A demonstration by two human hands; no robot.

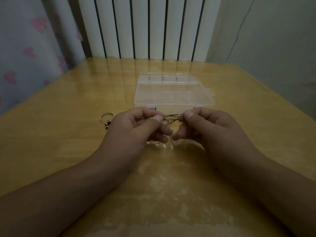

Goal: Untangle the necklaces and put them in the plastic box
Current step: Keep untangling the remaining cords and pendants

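Necklaces (171, 117): thin dark cords with small pale, clear-looking pieces, stretching across the middle of the frame between two hands and hanging just above the table; how far they are knotted together is too fine to tell. More clear pieces (160, 144) are lying or dangling below the fingers, blurred.

Left hand (136, 127): sitting left of centre, pinching the left end of the cords between thumb and forefinger, the other fingers curling under.

Right hand (206, 125): sitting right of centre, pinching the right end of the cords in the same way, fingers curling inward, the lower fingertips nearly meeting those of the left hand.

Plastic box (172, 93): clear, shallow, lying flat on the table just above the hands in the picture, its lid appearing closed, with small blue clasps showing at its near edge.

Ring-shaped metal trinket (106, 117): lying on the table at the left, near the left hand, with a small dark charm beside it.

Table (68, 151): glossy yellow wood, filling the lower frame.

Radiator (145, 28): white vertical ribs, standing at upper centre behind the table.

Curtain (30, 40): pale with pink hearts, hanging at upper left.
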